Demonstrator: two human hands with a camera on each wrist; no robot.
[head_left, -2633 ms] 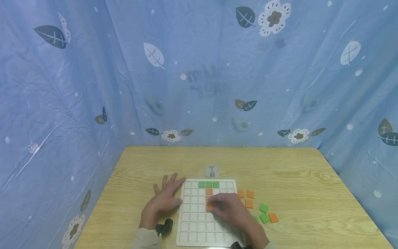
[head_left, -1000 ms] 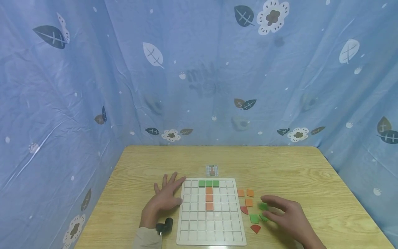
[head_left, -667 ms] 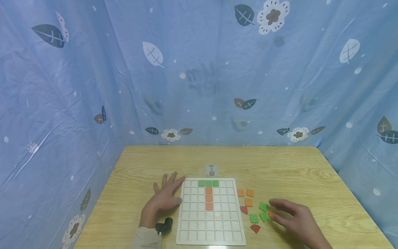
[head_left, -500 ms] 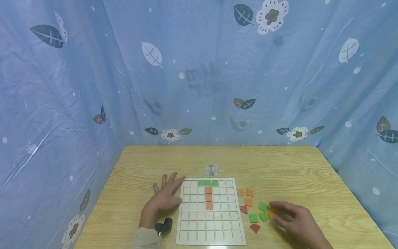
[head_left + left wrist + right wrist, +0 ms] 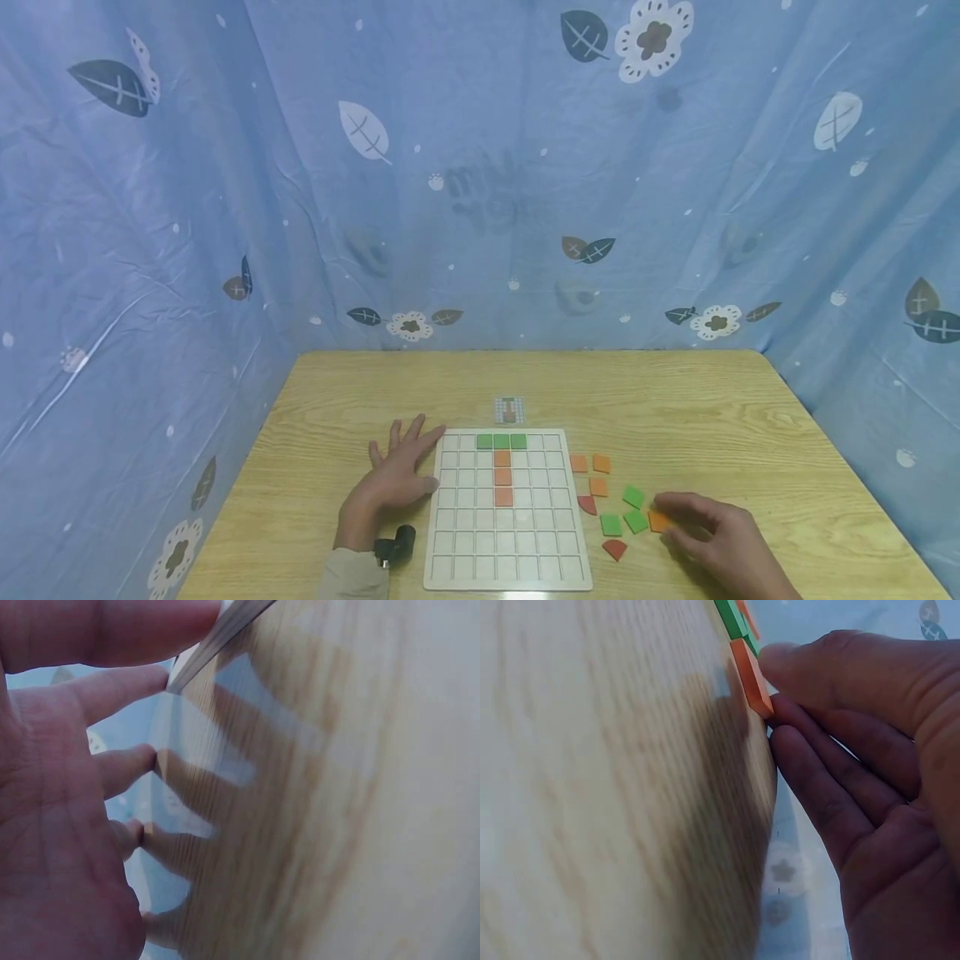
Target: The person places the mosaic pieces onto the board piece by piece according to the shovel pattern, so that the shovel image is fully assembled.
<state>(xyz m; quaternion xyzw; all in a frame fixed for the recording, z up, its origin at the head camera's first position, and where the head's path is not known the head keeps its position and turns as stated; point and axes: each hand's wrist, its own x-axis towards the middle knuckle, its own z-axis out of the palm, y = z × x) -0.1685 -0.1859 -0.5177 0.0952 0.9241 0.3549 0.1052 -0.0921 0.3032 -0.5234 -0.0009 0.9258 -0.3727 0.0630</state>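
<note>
My left hand lies spread on the table, its fingertips at the upper left corner of a white grid board and its thumb along the left rim. On the board, green square tiles form a short row at the top, above a column of orange square tiles. Right of the board, my right hand has its fingers loosely bent around a loose orange tile that lies flat on the table. In the right wrist view, thumb and fingertips are right at this tile's edges.
Loose green tiles, more orange tiles and red quarter-circle pieces lie between the board and my right hand. A small pattern card sits behind the board. Blue patterned cloth closes off the table's back and sides.
My right hand has left the board, where it was at an orange tile, and moved right to the loose tiles. It moved past the green ones to an orange tile. My left hand stayed put.
</note>
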